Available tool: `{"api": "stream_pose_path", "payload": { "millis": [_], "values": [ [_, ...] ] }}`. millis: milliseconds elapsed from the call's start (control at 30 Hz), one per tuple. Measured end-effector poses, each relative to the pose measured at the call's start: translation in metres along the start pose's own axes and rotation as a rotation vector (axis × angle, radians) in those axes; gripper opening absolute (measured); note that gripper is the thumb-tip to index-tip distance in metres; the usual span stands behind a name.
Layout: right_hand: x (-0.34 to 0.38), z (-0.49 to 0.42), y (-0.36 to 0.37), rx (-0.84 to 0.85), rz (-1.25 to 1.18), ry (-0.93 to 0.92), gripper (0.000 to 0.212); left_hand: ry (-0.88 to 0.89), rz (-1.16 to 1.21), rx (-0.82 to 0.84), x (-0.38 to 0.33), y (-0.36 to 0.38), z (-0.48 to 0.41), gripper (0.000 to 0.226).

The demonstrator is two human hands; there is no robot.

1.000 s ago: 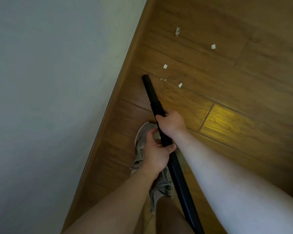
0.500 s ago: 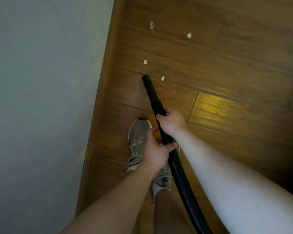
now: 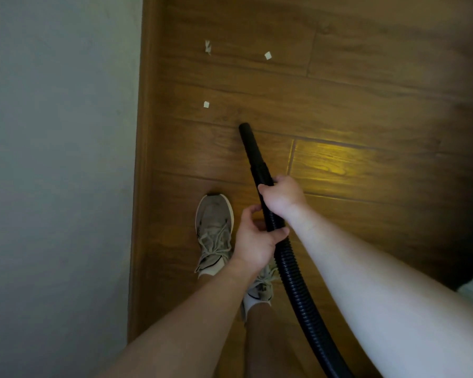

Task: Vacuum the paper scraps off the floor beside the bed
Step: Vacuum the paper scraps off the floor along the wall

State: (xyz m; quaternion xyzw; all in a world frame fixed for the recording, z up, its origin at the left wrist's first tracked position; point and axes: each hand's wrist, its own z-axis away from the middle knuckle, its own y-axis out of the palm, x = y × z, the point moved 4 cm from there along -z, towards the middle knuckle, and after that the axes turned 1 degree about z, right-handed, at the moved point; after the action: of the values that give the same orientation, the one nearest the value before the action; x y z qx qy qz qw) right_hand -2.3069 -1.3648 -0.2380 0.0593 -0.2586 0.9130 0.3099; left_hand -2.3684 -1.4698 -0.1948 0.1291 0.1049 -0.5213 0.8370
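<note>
– Grey-white surface (image 3: 60, 159) fills the far left; bed side or wall, cannot tell. A wooden edging strip (image 3: 144, 132) runs along it, then comes the brown plank floor (image 3: 366, 91).
– Scraps?
– Three paper scraps in view; a twisted one (image 3: 207, 47) and a square one (image 3: 206, 104) lie near the strip, a third (image 3: 268, 55) further right. A second ago there were five; the two that lay nearest the nozzle are gone.
– Taken up, then?
– My reading, yes, though I did not see them go in; suction seems to work and the near patch looks done.
– Below the scraps?
– Grey laced shoe (image 3: 215, 222) flat on the floor; just right of it the left hand (image 3: 254, 241), fingers and thumb curled round the top of the ribbed black hose (image 3: 295, 282). The nozzle (image 3: 244, 126) tip sits low at the floor, nearer the person than the square scrap and to its right, apart from all three. The view has swung too; the strip now runs straight up.
– Right hand?
– The right hand (image 3: 283, 197) grips the nozzle's shaft ahead of the left, fingers wrapped round it; a yellow light patch (image 3: 339, 165) lies on the planks to its right.
– Next?
– Probably forward and left to the square scrap, then the far two.
</note>
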Motion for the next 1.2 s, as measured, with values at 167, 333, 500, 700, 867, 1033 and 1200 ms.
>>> {"api": "stream_pose_path", "payload": {
  "millis": [167,333,500,700,867,1033,1200],
  "values": [
    [0.008,-0.003,-0.003,0.0,-0.031,-0.021,0.028,0.011,-0.012,-0.01,-0.005,-0.003,-0.005,0.064],
    [0.026,-0.006,0.001,0.022,-0.071,-0.043,0.03,0.037,-0.022,-0.032,-0.016,-0.014,-0.012,0.065],
    [0.046,-0.01,0.01,0.033,-0.049,-0.069,0.031,0.044,-0.023,-0.027,-0.028,-0.031,-0.016,0.065],
    [0.072,-0.02,0.024,0.057,0.059,-0.111,0.031,0.041,0.001,-0.046,-0.041,-0.052,-0.027,0.064],
    [0.091,-0.032,0.025,0.073,0.096,-0.161,0.031,0.087,0.016,-0.076,-0.058,-0.056,-0.034,0.064],
    [0.098,-0.04,0.02,0.081,0.099,-0.19,0.031,0.104,0.004,-0.103,-0.069,-0.05,-0.038,0.063],
    [0.1,-0.052,0.004,0.055,0.052,-0.191,0.026,0.109,0.035,-0.121,-0.082,-0.035,-0.044,0.066]
  ]
}}
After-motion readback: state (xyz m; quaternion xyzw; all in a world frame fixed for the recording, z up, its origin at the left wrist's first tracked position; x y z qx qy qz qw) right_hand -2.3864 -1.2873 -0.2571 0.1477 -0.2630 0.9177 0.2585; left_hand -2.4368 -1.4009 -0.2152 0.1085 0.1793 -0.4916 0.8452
